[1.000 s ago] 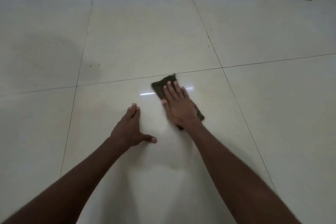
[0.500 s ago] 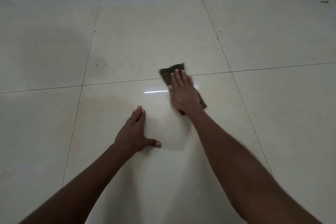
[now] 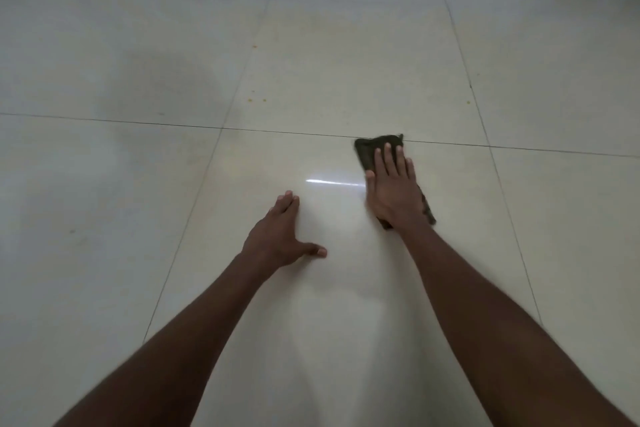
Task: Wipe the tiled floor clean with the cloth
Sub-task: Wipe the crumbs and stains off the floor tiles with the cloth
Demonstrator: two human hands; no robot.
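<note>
Right hand (image 3: pixel 393 196) presses flat, fingers straight, on a dark crumpled cloth (image 3: pixel 372 149) on glossy cream tiles (image 3: pixel 346 80); left hand (image 3: pixel 280 236) lies splayed flat.

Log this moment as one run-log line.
phase: wiping | right hand: flat, pressing cloth at grout line | left hand: flat on tiled floor, bracing | remaining: orange specks on far tile

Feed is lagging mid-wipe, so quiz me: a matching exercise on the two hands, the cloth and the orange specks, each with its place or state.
1 left hand
2 right hand
3 cloth
4 orange specks

A far tile, unwiped
B flat on bare tile
C reaches the grout line
D pressing the cloth

Pairs: 1-B, 2-D, 3-C, 4-A
</note>
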